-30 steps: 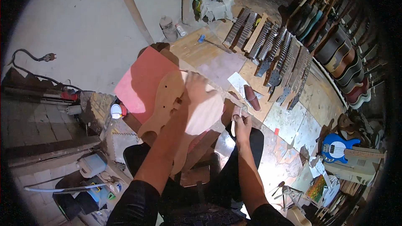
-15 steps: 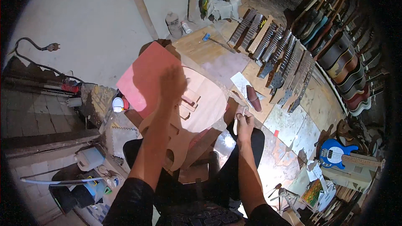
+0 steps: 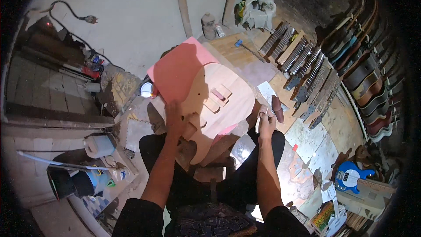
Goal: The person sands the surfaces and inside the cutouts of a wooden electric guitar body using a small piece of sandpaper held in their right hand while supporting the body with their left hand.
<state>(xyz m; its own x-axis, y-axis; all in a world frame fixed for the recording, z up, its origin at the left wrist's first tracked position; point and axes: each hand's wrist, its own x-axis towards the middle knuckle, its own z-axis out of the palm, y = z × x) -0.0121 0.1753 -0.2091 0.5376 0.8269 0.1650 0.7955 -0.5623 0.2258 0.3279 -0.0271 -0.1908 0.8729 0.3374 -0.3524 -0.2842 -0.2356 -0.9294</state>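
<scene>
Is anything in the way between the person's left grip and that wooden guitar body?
Nothing visible: the left grip is at the wooden guitar body, by its left edge, though contact is unclear. The pink board lies beneath, not between.

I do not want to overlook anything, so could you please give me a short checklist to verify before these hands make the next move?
1. Guitar body lies on the pink board: ok.
2. Left hand presses firmly on the guitar body: cannot tell; it is at the left edge, but pressure does not show.
3. Right hand has its small brown piece gripped: ok, between thumb and fingers.
4. Light is even over the guitar body: not ok; a shadow covers its left side.
5. Cavities are free of dust: cannot tell, too small to see.
6. Power plug is disconnected: ok, its prongs are bare.
</scene>
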